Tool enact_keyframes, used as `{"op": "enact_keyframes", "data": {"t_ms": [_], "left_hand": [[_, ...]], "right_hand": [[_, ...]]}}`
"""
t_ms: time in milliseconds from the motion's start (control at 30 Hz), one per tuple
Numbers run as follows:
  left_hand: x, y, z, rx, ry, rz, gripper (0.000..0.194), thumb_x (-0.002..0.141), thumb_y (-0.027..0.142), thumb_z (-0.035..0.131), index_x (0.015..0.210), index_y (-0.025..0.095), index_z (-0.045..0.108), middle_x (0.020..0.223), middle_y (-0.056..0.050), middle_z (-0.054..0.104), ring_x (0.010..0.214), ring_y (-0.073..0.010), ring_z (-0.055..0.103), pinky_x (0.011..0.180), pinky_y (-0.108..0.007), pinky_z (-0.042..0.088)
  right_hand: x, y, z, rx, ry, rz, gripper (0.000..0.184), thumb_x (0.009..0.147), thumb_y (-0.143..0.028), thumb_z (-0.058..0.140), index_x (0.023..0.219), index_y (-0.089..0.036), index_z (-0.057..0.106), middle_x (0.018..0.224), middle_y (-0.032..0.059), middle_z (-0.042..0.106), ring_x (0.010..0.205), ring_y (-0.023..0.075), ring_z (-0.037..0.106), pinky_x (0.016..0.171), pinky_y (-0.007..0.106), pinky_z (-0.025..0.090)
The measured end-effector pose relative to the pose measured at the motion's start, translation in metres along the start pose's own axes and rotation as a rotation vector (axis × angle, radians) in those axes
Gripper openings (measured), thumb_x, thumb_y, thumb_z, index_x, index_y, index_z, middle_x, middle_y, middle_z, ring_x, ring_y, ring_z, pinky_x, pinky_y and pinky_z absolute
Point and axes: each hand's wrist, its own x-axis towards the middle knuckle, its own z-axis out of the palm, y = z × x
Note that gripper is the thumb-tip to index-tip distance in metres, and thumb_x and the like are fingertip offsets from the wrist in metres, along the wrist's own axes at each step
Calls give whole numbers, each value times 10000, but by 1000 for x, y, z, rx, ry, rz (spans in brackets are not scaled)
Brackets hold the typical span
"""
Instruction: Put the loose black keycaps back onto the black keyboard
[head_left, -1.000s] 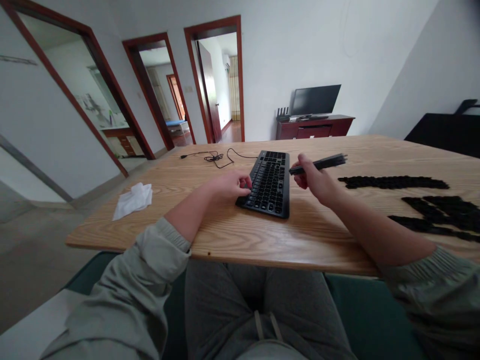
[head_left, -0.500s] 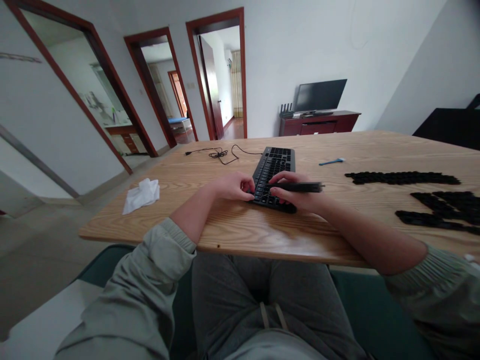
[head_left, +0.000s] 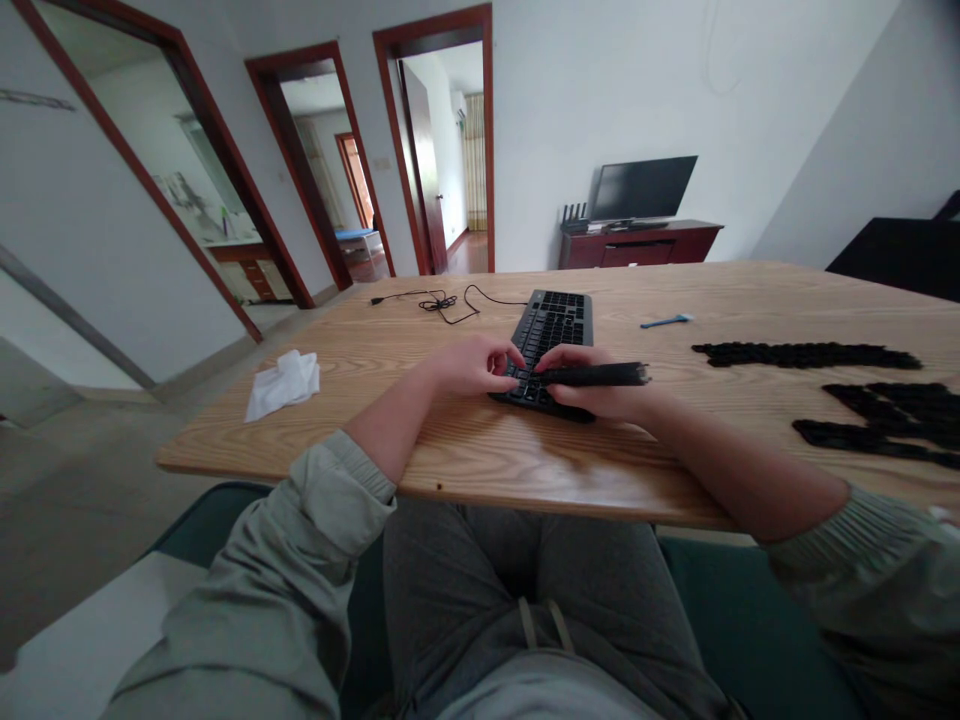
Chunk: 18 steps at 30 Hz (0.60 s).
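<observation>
Grey drawstring trousers [head_left: 480, 610] sit at the bottom of the view, and pale green sleeves [head_left: 255, 590] are pushed back from both forearms. Just beyond is the pale oak worktop [head_left: 465, 460]. The left hand [head_left: 472, 366] lies curved over the near keys of a black keyboard [head_left: 544, 345], its grip loose and holding nothing, with the fingertips on the keys. The right hand [head_left: 592, 392] sits just beside it at the keyboard's right end, its grip closed around a long black bar [head_left: 596, 375] that runs out to the right past the hand. The bar's exact make-up is too small to tell.

To the left lies a crumpled white tissue [head_left: 283, 386]. Behind the keyboard, a thin black cable [head_left: 442, 302] is coiled loosely on the wood. To the right are a small blue plastic tool [head_left: 666, 321] and several long rows of black keycaps [head_left: 806, 355]. Beyond the worktop, a dark red cabinet [head_left: 637, 243] carries a flat monitor [head_left: 643, 188] and a router [head_left: 574, 217].
</observation>
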Motion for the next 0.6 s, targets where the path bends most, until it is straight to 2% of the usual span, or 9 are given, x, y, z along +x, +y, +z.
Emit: {"op": "enact_keyframes", "data": {"t_ms": [133, 267, 500, 600], "left_hand": [[0, 2, 1, 20, -34, 0, 425, 773, 377, 668, 1157, 197, 684, 716, 16, 607, 662, -105, 519, 610, -225, 382], [-1, 3, 1, 30, -27, 12, 372, 779, 376, 661, 1099, 194, 712, 722, 11, 622, 664, -103, 528, 608, -221, 383], [-1, 2, 1, -10, 4, 8, 298, 770, 306, 642, 1034, 187, 711, 688, 22, 600, 636, -96, 512, 593, -218, 382], [0, 0, 1, -22, 27, 20, 302, 769, 321, 640, 1028, 180, 707, 686, 21, 592, 633, -96, 511, 588, -222, 379]], "right_hand": [[-1, -2, 4, -44, -1, -61, 253, 734, -268, 688, 980, -209, 700, 890, 30, 691, 741, 160, 615, 626, 261, 480], [-1, -4, 7, -106, 3, -139, 245, 777, -323, 688, 996, -216, 697, 932, 39, 693, 807, 176, 624, 704, 282, 490], [-1, -5, 8, -200, 72, -110, 210, 779, -352, 703, 967, -260, 713, 927, 38, 701, 800, 200, 616, 705, 315, 492], [1, 1, 7, -239, 44, -99, 184, 792, -395, 699, 911, -259, 734, 840, 36, 694, 738, 201, 607, 683, 328, 490]]}}
